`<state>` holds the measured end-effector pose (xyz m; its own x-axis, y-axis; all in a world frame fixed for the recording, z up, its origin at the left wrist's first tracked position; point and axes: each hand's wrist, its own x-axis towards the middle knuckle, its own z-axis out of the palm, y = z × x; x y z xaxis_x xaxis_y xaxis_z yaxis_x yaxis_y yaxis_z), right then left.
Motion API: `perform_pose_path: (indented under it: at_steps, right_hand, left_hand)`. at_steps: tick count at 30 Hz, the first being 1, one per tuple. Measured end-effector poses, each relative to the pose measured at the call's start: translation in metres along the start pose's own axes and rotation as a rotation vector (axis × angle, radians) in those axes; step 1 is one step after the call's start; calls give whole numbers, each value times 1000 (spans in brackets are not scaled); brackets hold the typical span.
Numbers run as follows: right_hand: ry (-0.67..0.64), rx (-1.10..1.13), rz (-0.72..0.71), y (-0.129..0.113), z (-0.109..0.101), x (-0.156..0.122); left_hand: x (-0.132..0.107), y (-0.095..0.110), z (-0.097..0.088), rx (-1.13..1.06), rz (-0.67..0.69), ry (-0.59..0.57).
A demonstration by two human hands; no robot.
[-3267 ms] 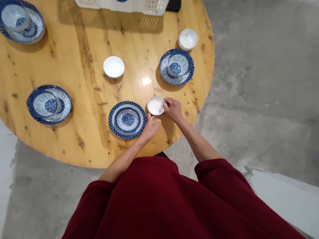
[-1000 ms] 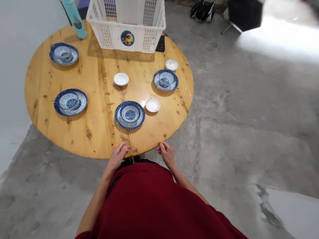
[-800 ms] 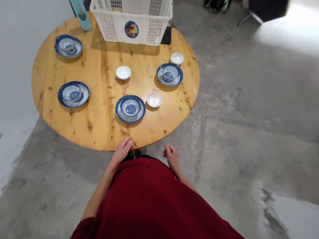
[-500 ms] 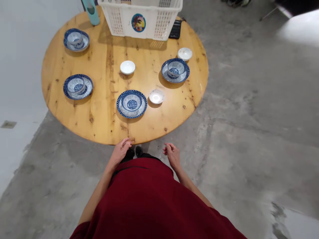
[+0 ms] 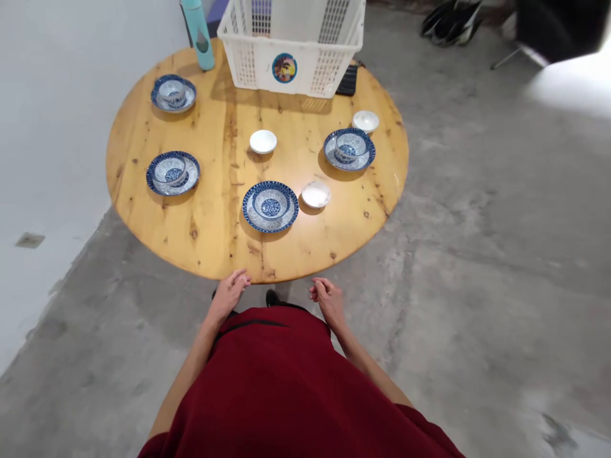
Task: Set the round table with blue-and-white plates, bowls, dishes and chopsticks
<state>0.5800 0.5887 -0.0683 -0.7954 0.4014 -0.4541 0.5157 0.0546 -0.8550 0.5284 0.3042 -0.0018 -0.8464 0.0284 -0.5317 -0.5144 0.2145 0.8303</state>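
Note:
My left hand [image 5: 231, 291] hangs at the near edge of the round wooden table [image 5: 214, 245], fingers loosely stretched and nothing in them. My right hand [image 5: 328, 299] is just off the same edge, its fingers loosely curled with no object visible. Nearest to both hands is a blue-and-white plate [image 5: 270, 228] with a patterned bowl [image 5: 271, 207] standing in it. Beside that plate, on its right, sits a small white dish [image 5: 316, 194]. Another small white dish [image 5: 263, 142] is near the table's middle.
More plates with bowls stand at the right [image 5: 350, 166], left [image 5: 191, 181] and far left [image 5: 186, 105]. A small white dish [image 5: 365, 121] sits behind the right plate. At the back are a white plastic basket [image 5: 252, 63], a teal bottle [image 5: 198, 38] and a black item [image 5: 348, 81].
The view has shifted, so the table and its dishes appear lower and further right, with more of the basket visible. Both hands stay by the table edge; no dish has moved.

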Motion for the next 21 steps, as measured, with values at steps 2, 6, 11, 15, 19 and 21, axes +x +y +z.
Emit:
perform_pose_path:
  at_steps: [2, 6, 11, 15, 19, 21]
  right_hand:
    - [20, -11, -12, -5, 17, -5]
    - [31, -41, -21, -17, 60, -22]
    - [-13, -53, -49, -24, 118, -50]
    - [-8, -43, -64, -26, 166, -68]
    - [-47, -52, -82, -40, 213, -75]
    - [-63, -45, -114, -57, 232, -71]
  left_hand:
    - [4, -3, -23, -3, 0, 13]
    - [7, -7, -84, -31, 19, 57]
    - [7, -13, -159, -62, 43, 87]
    - [8, -24, -204, -53, 52, 61]
    - [12, -32, -237, -47, 61, 17]
    - [19, -33, -246, -44, 65, -18]
